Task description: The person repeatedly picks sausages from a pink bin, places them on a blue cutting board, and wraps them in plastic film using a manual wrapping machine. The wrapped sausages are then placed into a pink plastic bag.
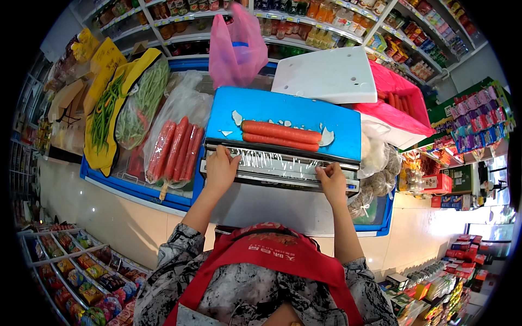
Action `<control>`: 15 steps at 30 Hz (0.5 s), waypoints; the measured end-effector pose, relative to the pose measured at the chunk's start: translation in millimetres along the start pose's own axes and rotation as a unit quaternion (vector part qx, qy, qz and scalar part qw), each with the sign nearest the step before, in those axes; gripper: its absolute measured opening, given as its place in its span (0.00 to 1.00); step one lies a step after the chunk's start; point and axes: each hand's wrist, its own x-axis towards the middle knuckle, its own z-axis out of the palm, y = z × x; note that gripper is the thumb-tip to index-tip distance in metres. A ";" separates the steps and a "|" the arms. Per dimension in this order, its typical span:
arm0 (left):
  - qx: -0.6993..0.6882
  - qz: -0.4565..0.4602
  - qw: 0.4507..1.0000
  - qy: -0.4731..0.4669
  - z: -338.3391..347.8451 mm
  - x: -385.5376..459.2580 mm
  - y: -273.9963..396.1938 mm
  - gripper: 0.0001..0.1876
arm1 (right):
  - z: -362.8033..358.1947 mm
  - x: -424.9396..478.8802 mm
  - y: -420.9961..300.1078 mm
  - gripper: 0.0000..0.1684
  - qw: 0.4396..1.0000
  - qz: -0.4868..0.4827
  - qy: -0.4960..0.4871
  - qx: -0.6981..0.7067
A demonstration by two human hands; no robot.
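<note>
Two carrots, an upper carrot (281, 131) and a lower carrot (277, 142), lie side by side across the torn blue pad (253, 106) of a cling film wrapping machine (220, 178). In front of them, clear cling film (269, 161) stretches over the machine's front, creased and shining. My left hand (220, 171) pinches the film near its left end between thumb and fingers. Towards the right end, my right hand (332, 181) pinches it in the same way. Both hands are on the near side of the carrots, apart from them.
Film-wrapped carrots (175, 150) lie in a plastic bag at left, beside long beans (149, 93) and green peppers (106, 118). Behind the machine are a pink plastic bag (240, 61) and a white foam lid (326, 75). A pink-lined foam box (397, 132) with carrots stands right, above bagged goods (381, 181).
</note>
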 end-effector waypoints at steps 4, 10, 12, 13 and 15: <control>-0.149 -0.075 0.986 -0.012 0.6 3.0 4.0 0.10 | -0.3 8.3 -7.6 0.10 0.966 0.083 -0.040 0.241; -0.458 -0.183 0.859 -0.133 -13.2 16.8 -5.2 0.06 | -18.1 11.8 -14.7 0.06 0.607 0.220 -0.261 0.718; -0.620 -0.220 0.716 -0.233 -35.5 18.8 8.7 0.04 | -20.6 9.4 -10.6 0.07 0.467 0.202 -0.302 0.807; -0.688 -0.236 0.629 -0.274 -46.3 18.5 10.9 0.03 | -24.3 6.9 -16.3 0.08 0.400 0.198 -0.307 0.840; -0.751 -0.188 0.557 -0.301 -57.4 23.4 9.7 0.01 | -31.3 12.3 -29.8 0.09 0.382 0.103 -0.331 0.857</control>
